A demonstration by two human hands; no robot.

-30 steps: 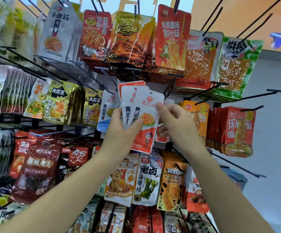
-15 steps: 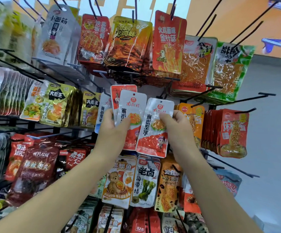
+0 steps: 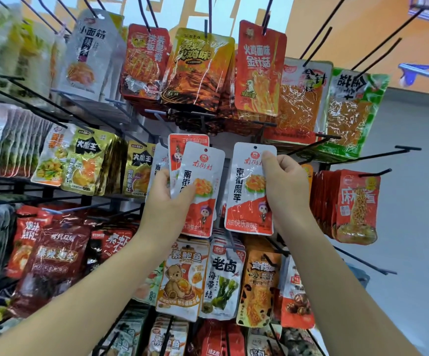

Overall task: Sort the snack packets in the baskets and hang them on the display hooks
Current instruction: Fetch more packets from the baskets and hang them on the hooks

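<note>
My left hand (image 3: 168,201) grips a small fan of white-and-red snack packets (image 3: 203,181), with a red-topped packet (image 3: 187,146) behind the front one. My right hand (image 3: 285,183) pinches a single matching white-and-red packet (image 3: 246,191) by its right edge, thumb near the top. Its hang hole sits just under the top edge. The two are held apart in front of the display rack, at the middle row of black hooks. No basket is in view.
Black wire hooks (image 3: 377,155) jut out toward me all over the rack, some bare at the right. Full rows of packets hang above (image 3: 198,68), left (image 3: 87,163), right (image 3: 354,204) and below (image 3: 221,281). A grey floor lies to the right.
My right hand has pulled one packet off the fan and moved it right and up, away from the packets in my left hand. The view has tilted slightly.
</note>
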